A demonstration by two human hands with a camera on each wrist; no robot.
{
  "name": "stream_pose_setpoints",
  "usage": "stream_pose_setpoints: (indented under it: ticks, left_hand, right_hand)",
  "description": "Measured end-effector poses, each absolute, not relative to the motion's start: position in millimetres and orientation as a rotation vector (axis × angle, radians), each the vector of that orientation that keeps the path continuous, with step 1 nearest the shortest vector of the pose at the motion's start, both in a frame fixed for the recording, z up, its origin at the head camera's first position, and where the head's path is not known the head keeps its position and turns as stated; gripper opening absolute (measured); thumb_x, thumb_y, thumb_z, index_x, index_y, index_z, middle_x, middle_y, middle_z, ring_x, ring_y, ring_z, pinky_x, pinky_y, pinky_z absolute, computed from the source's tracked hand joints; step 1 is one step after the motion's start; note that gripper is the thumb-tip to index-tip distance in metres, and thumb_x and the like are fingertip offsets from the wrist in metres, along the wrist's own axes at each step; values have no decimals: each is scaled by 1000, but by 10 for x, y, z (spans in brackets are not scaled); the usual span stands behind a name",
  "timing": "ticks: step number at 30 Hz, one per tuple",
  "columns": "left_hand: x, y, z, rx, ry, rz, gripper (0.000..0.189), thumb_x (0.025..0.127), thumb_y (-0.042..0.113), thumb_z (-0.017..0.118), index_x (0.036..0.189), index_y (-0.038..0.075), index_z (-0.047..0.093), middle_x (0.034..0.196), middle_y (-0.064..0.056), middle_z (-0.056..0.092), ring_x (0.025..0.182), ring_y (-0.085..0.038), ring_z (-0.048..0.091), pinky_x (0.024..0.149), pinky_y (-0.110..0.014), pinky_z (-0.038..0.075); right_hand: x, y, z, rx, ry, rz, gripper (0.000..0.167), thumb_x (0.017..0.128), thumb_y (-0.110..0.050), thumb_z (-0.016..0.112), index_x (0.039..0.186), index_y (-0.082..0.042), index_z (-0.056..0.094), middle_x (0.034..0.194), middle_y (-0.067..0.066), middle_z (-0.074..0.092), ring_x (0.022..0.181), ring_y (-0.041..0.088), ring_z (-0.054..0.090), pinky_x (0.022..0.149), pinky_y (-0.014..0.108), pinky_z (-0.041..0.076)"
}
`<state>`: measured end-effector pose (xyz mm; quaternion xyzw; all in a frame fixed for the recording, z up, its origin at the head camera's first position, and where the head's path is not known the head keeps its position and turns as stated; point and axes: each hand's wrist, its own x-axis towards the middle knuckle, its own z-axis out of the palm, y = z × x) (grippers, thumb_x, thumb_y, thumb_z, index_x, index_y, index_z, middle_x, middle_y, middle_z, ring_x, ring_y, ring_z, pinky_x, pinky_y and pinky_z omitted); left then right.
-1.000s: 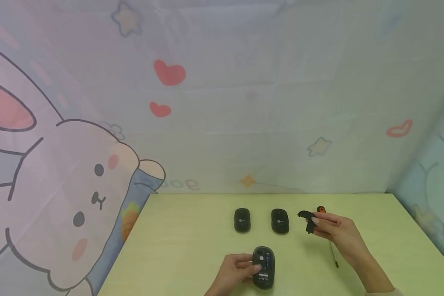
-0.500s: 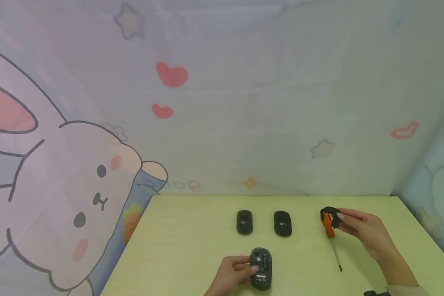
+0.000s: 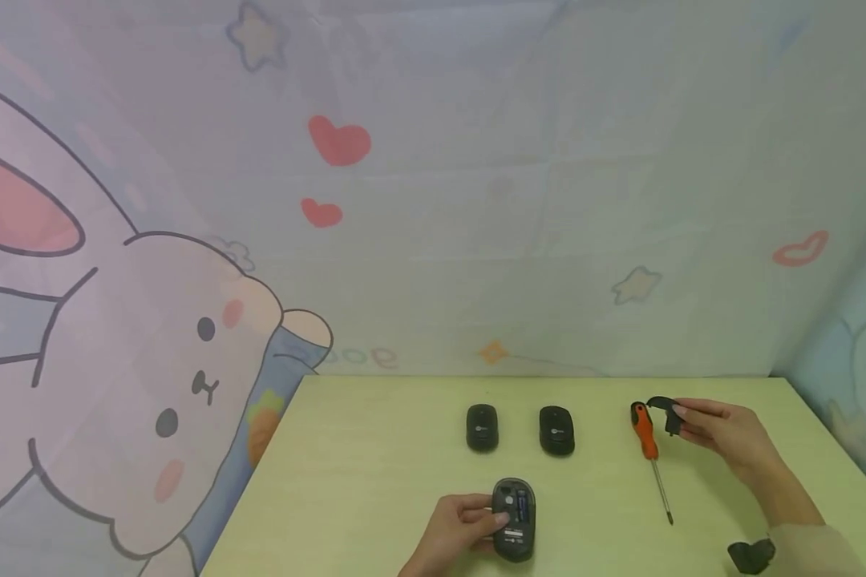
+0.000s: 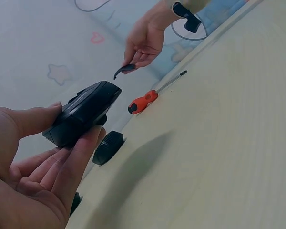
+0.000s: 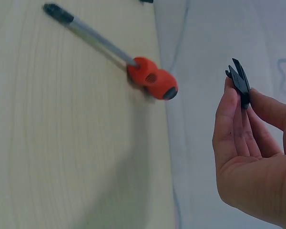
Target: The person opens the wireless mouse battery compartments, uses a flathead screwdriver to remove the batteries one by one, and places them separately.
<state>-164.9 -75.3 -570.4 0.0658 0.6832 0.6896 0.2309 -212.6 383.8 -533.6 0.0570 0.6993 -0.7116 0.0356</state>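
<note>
My left hand [image 3: 462,529] grips a black computer mouse [image 3: 514,533] by its left side, underside facing up. Its battery compartment lies uncovered, with a battery [image 3: 523,506] showing inside. In the left wrist view the mouse [image 4: 83,112] is held above the table, thumb on one face and fingers under the other. Between thumb and fingers, my right hand [image 3: 736,437] pinches a thin black battery cover [image 3: 669,413] with a curved end. The right wrist view shows this cover [image 5: 240,86] edge-on, raised over the table. Left of that hand lies an orange-and-black screwdriver [image 3: 645,437].
Two more black mice, a left one [image 3: 482,428] and a right one [image 3: 556,430], sit upright toward the back of the pale table [image 3: 375,449]. Behind the table hangs a printed cloth [image 3: 433,240]. A dark wrist device [image 3: 752,554] sits by the right sleeve.
My right hand has moved right with the battery cover, past the screwdriver, which now shows whole. The left hand keeps its hold on the mouse in nearly the same place.
</note>
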Motion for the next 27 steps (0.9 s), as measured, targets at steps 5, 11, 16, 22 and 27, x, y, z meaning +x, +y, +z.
stream_pose_setpoints:
  ticks: [5, 11, 16, 22, 27]
  left_hand:
    - [-1650, -758, -5703, 180, 1868, 1906, 39, 95, 12, 78, 127, -8, 69, 110, -24, 79, 97, -26, 80, 79, -35, 68]
    - [-1638, -766, -5715, 151, 1883, 1883, 40, 95, 13, 78, 128, -8, 69, 109, -23, 80, 96, -26, 80, 79, -35, 68]
    - [-1612, -749, -5723, 128, 1893, 1863, 40, 94, 14, 78, 128, -6, 69, 110, -20, 80, 98, -25, 80, 79, -34, 68]
    - [-1609, -735, -5739, 114, 1889, 1862, 40, 95, 13, 78, 128, -7, 69, 110, -21, 80, 99, -27, 80, 79, -34, 68]
    - [-1615, -712, -5762, 95, 1895, 1850, 39, 95, 13, 78, 127, -6, 69, 109, -20, 80, 100, -27, 80, 81, -35, 68]
  right_hand:
    - [-2208, 3909, -5404, 191, 2151, -2159, 15, 103, -18, 69, 108, -28, 79, 98, -18, 73, 91, 2, 76, 85, 23, 65]
    - [-2318, 3993, -5481, 238, 2047, -2183, 19, 103, -12, 67, 104, -27, 79, 97, -14, 74, 89, 3, 75, 83, 23, 65]
    - [-2383, 4078, -5515, 304, 2039, -2151, 21, 102, -9, 68, 98, -26, 80, 93, -13, 73, 85, 3, 73, 80, 23, 66]
    - [-2471, 4134, -5604, 363, 2087, -2097, 16, 103, -11, 66, 106, -18, 80, 89, -16, 74, 82, 2, 74, 79, 23, 66]
    - [-2519, 4154, -5660, 431, 2180, -2010, 26, 104, -12, 65, 124, 2, 73, 86, -17, 73, 77, 2, 75, 77, 23, 66]
